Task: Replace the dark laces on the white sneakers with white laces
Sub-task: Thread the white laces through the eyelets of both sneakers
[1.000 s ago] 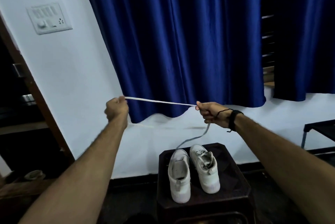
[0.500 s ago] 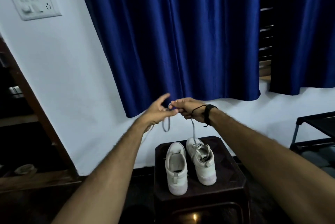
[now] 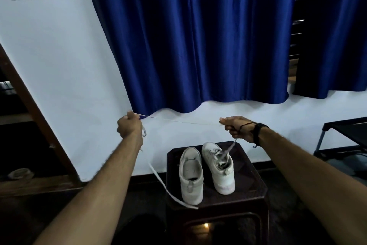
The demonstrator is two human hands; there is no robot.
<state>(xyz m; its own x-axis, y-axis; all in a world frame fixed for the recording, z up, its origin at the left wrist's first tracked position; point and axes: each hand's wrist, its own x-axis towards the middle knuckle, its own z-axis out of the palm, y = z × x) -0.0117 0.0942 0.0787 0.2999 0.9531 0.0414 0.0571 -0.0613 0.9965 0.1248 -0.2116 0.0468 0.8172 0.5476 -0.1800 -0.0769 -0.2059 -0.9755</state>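
Both arms are reaching out in front of the person, bare from the elbows down. The left arm is coming in from the bottom left and the right arm from the bottom right. The two hands are being held up at about the same height, well apart from each other.

The left hand [image 3: 129, 126] is making a fist, with its back facing the camera, and it is pinching a white lace [image 3: 184, 122] at the top of the fist. The right hand [image 3: 237, 128] is also curling its fingers and pinching the same lace. The right wrist is wearing a dark band [image 3: 257, 132] and a thin dark string.
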